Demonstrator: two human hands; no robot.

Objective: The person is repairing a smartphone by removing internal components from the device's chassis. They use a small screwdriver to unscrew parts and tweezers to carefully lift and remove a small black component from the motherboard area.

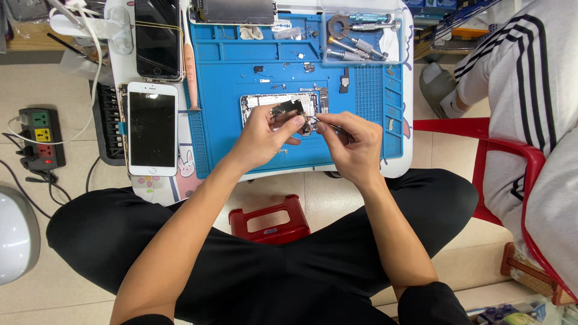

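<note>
At the near edge of the blue work mat [241,66], an opened phone body [271,102] lies flat, its insides facing up. The left hand [265,135] pinches a small dark part [288,109] between thumb and fingertips, just above the phone body. The right hand [355,144] is closed around thin tweezers [322,123], whose tips meet that part. The part looks light, thin and easily bent, so it is best held by its edges, gently. A white phone [152,129] with a cracked screen lies at the table's left edge, a black phone [158,39] beyond it. A clear tray of tools [361,39] sits at the mat's far right corner.
</note>
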